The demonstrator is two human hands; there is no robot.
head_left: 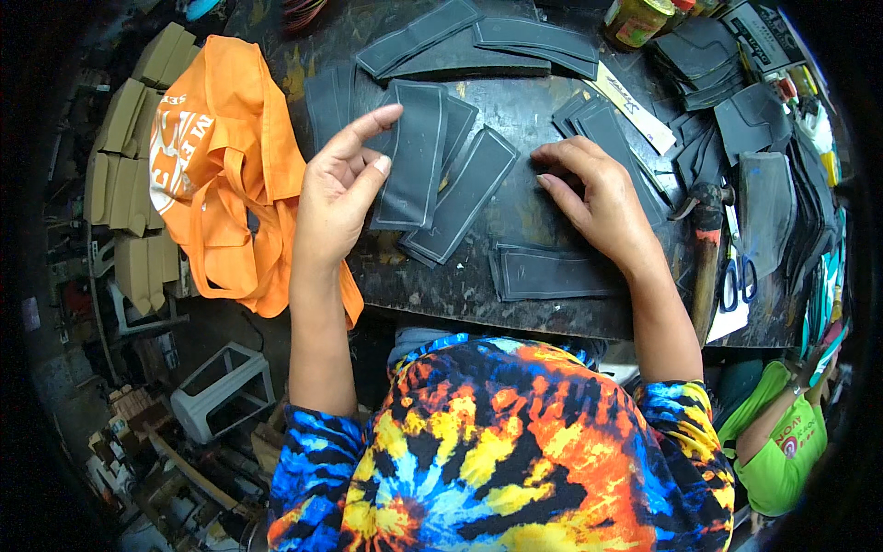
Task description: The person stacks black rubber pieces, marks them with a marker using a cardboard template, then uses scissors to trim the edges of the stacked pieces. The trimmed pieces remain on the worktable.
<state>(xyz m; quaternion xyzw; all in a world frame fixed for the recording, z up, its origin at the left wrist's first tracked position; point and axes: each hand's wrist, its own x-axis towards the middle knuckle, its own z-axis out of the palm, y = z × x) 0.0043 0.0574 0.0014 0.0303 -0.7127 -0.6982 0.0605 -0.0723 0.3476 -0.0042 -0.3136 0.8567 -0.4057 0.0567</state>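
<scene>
My left hand (342, 184) is at a dark grey, leather-like rectangular piece (414, 156) with a pale line along its edges. Thumb and fingers close on its left edge, and the piece looks raised above the others. Beneath and beside it lie similar pieces, one slanting (464, 198) to the right. My right hand (589, 189) hovers over the table, fingers curved and thumb apart, with nothing visible in it. Nearest to it is a fanned stack of dark pieces (616, 138), partly hidden behind the hand. Another small stack (552, 273) lies by the near table edge.
An orange cloth bag (244, 166) hangs over the table's left side. More strips (538, 41) lie at the back. At right are a hammer (706, 239), scissors (733, 267), a pale ruler-like strip (635, 109) and a jar (636, 20). A person in green (782, 442) sits lower right.
</scene>
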